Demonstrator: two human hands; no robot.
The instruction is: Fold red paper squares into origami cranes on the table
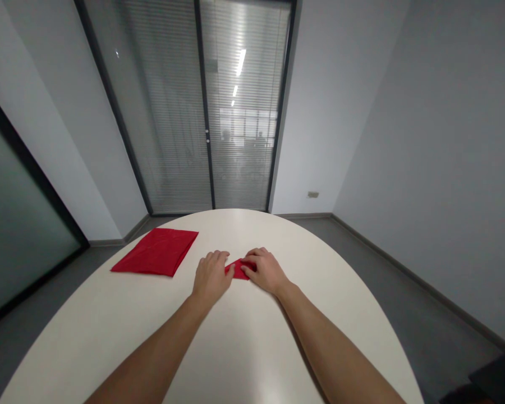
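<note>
A small folded piece of red cloth lies on the table in front of me, between my two hands. At its left end is my left hand, with curled fingers and the thumb pressed against the edge. My right hand pinches the other end between thumb and fingers, covering that part. A larger red cloth, folded flat into a four-sided shape with layered edges on its right, lies apart to the left of my hands.
The round white table curves away on both sides. Beyond its far edge are a glass partition with blinds and a white wall with a socket plate. A dark object shows at the lower right.
</note>
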